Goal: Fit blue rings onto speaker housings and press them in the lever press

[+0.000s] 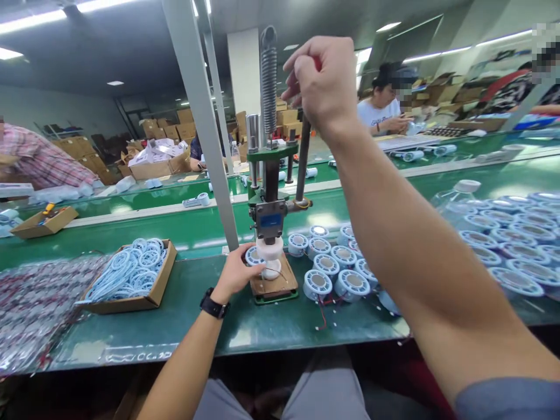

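Observation:
In the head view a hand-operated press [270, 219] with a tall spring stands in front of me. My right hand [326, 79] is raised and curled around the top of the press lever [303, 157]; a bit of red shows between the fingers. Low at the press base, my left hand [238, 271] grips a light blue round housing [253, 255], just left of the white press head [269, 248]. Beneath that head a white round seat [272, 269] rests on the brown base plate [280, 286], with a thin wire beside it.
Right of the press stand several blue round housings [326, 264] with wires, and more [520, 251] farther right. At left are a cardboard tray [151, 300] of blue rings and bagged wired parts [39, 309]. A metal post [205, 116] rises beside the press. Co-workers sit across the green line.

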